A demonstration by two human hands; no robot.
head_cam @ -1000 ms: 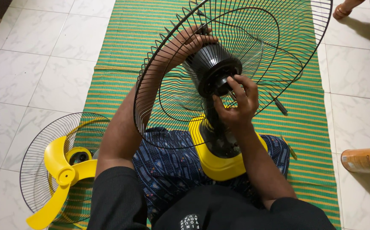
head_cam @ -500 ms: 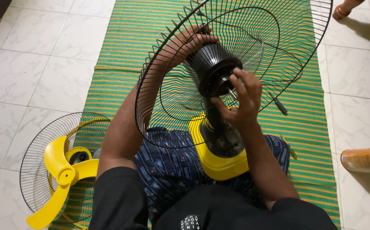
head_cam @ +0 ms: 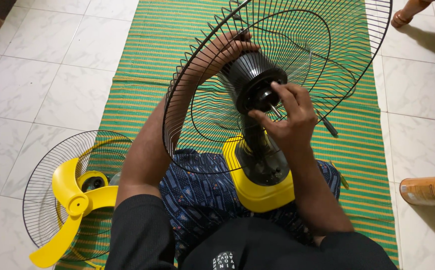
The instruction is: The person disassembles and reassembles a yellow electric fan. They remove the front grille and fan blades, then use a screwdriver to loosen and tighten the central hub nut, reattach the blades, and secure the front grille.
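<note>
I have the black cylindrical fan motor housing point(head_cam: 250, 75) up in front of me, and everything else sits around it. My left hand point(head_cam: 222, 50) reaches behind the black wire rear guard point(head_cam: 202, 107), which rings the housing, and its fingers curl around the back of the housing, gripping it. My right hand point(head_cam: 290, 117) is at the housing's front face, fingertips pinched on the thin metal motor shaft point(head_cam: 273, 107) that sticks out of its centre; the shaft lies right between my thumb and forefinger. Below the housing, the black neck runs down into the yellow and black plastic fan base point(head_cam: 260, 187), resting on my lap over a blue patterned cloth point(head_cam: 197, 192). Far down to the left of the housing, a yellow three-bladed plastic fan blade point(head_cam: 70, 200) lies in a second black wire guard point(head_cam: 42, 190) on the white tiled floor point(head_cam: 42, 75). A green striped woven mat point(head_cam: 142, 65) spreads under the housing.
</note>
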